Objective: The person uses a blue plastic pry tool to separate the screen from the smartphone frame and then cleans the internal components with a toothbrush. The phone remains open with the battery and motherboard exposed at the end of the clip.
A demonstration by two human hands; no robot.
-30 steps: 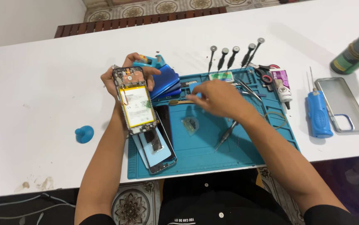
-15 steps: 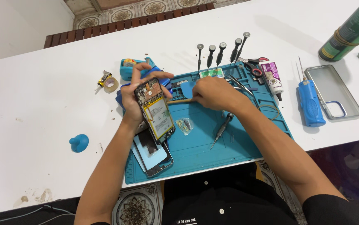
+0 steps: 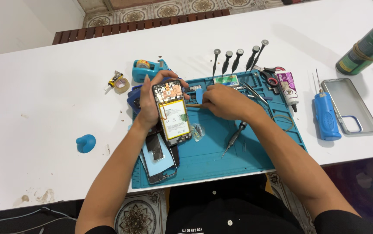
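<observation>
green can [image 3: 370,45] cut off at upper right edge; my right hand [image 3: 223,102] hides what its fingertips pinch.

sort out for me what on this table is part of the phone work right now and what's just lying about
In use:
- opened phone, held up in the left hand
- blue pry pick, pinched in the right hand
- blue work mat

Lying about:
- tape dispenser
- screwdriver loose on the mat
- clear phone case
- green spray can
- blue suction cup
</observation>
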